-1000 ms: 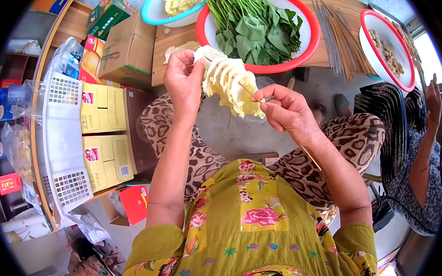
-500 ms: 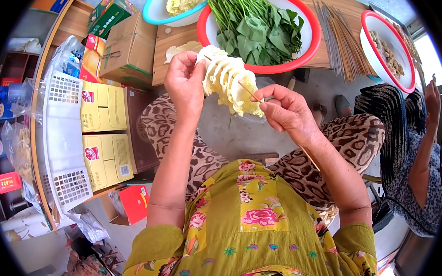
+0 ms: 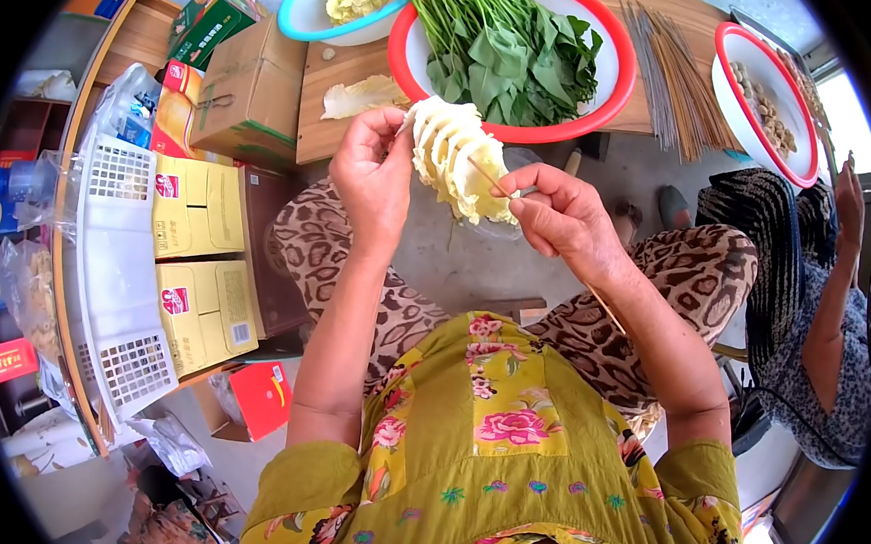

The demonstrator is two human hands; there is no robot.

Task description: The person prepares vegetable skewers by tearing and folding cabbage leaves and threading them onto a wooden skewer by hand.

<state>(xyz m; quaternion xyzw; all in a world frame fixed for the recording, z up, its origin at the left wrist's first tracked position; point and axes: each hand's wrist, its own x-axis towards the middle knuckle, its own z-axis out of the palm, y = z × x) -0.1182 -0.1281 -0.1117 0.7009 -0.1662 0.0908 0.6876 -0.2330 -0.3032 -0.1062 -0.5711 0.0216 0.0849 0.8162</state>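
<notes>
Pale yellow cabbage leaves (image 3: 453,160), folded in several pleats, hang threaded on a thin wooden skewer (image 3: 607,311) above my lap. My left hand (image 3: 374,175) is closed at the upper left end of the leaves, thumb and fingers pinched against their edge. At the lower right end, my right hand (image 3: 568,220) pinches the skewer between thumb and forefinger. The skewer's rear part runs back under my right wrist and shows again beside the forearm. Its tip is hidden by the leaves or my left fingers.
A loose cabbage leaf (image 3: 364,97) lies on the wooden table (image 3: 317,133). Beyond are a red-rimmed basin (image 3: 623,80) of leafy greens, a blue-rimmed basin (image 3: 293,30) of cabbage, loose skewers (image 3: 677,83) and another basin (image 3: 721,80). Boxes (image 3: 202,309) stand left; another person (image 3: 826,332) sits right.
My left hand has shifted slightly right, and the pleated leaves look a little closer together. The loose leaf on the table shows more fully. My right hand stays nearly in place.
</notes>
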